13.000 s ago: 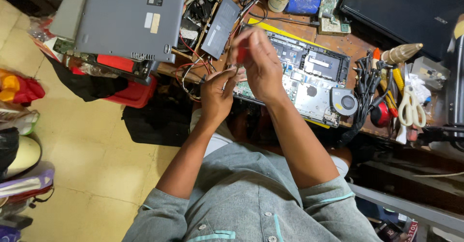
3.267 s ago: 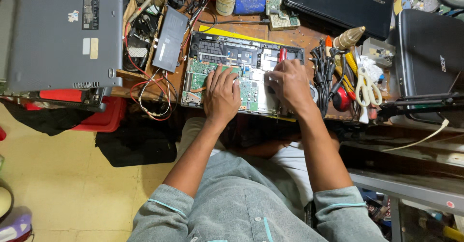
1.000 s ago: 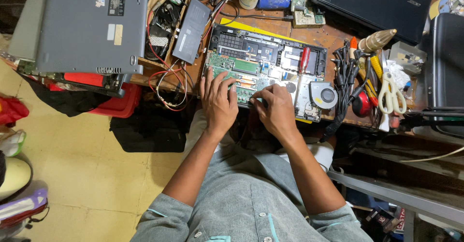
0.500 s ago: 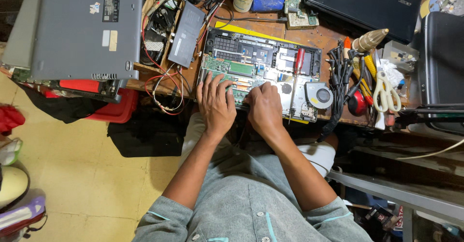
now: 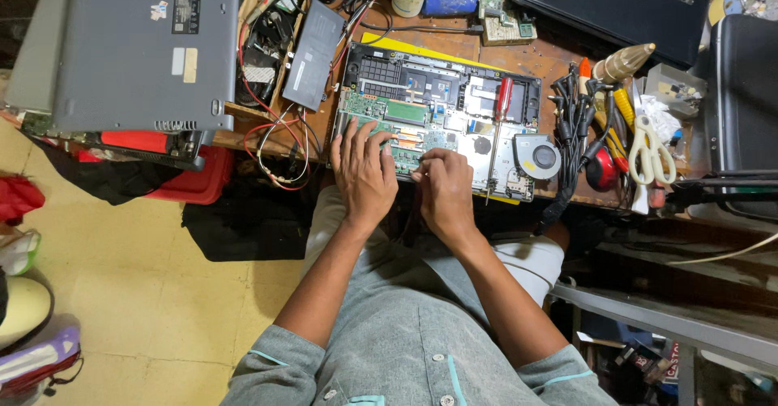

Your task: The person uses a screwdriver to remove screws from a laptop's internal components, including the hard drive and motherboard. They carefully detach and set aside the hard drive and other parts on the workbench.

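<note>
An opened laptop base (image 5: 369,64) lies on the wooden bench with its green circuit board and round fan (image 5: 537,155) bare. My left hand (image 5: 365,173) lies flat on the board's near left part, fingers spread. My right hand (image 5: 446,194) is beside it with its fingers curled, the tips on a narrow green module (image 5: 405,160) between the two hands. What those fingertips pinch is hidden. A red-handled screwdriver (image 5: 502,104) lies loose on the laptop base, to the right of my right hand.
A closed grey laptop (image 5: 134,49) lies at the left, with a black battery (image 5: 312,53) and loose red wires (image 5: 275,140) beside it. Black cables (image 5: 571,122), white-handled scissors (image 5: 648,151) and hand tools crowd the right. A black laptop (image 5: 624,5) sits at the back.
My right hand laid the red screwdriver on the laptop base and came down left, close to my left hand. My left hand stayed on the board.
</note>
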